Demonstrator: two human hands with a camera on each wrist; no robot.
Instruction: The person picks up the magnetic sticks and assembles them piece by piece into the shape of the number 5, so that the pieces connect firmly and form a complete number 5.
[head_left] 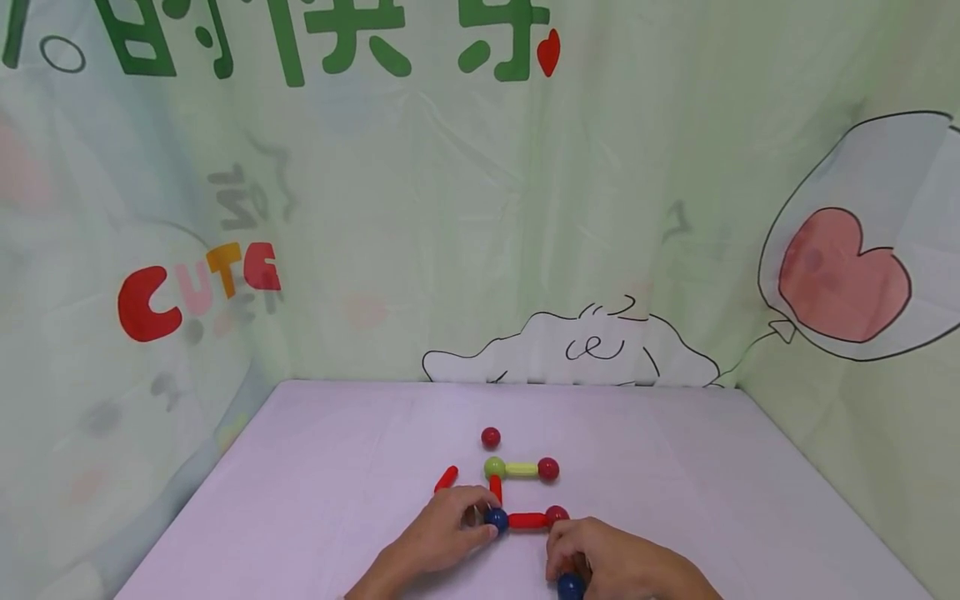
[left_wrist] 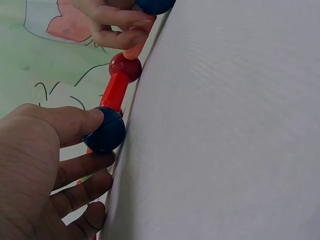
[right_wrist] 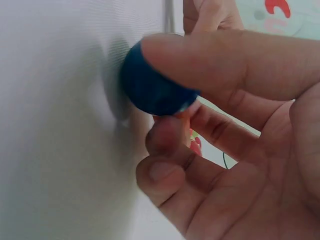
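Observation:
Near the front of the table, my left hand (head_left: 438, 533) pinches a dark blue ball (left_wrist: 105, 130) between thumb and fingers. From that ball a red stick (head_left: 528, 521) runs right to a red ball (head_left: 557, 514). My right hand (head_left: 618, 557) holds a second blue ball (right_wrist: 157, 80), its thumb on the ball and fingers around an orange stick (left_wrist: 134, 51). The orange stick's far end meets the red ball in the left wrist view. Another red stick (head_left: 496, 489) leads from the left blue ball to a green ball (head_left: 494, 467), partly behind my left fingers.
From the green ball a yellow-green stick (head_left: 521, 469) reaches another red ball (head_left: 548, 469). Farther back lies a separate red ball (head_left: 491, 437). A loose red stick (head_left: 447, 477) lies beyond my left hand. Printed curtains (head_left: 480, 208) surround the pale table (head_left: 337, 442).

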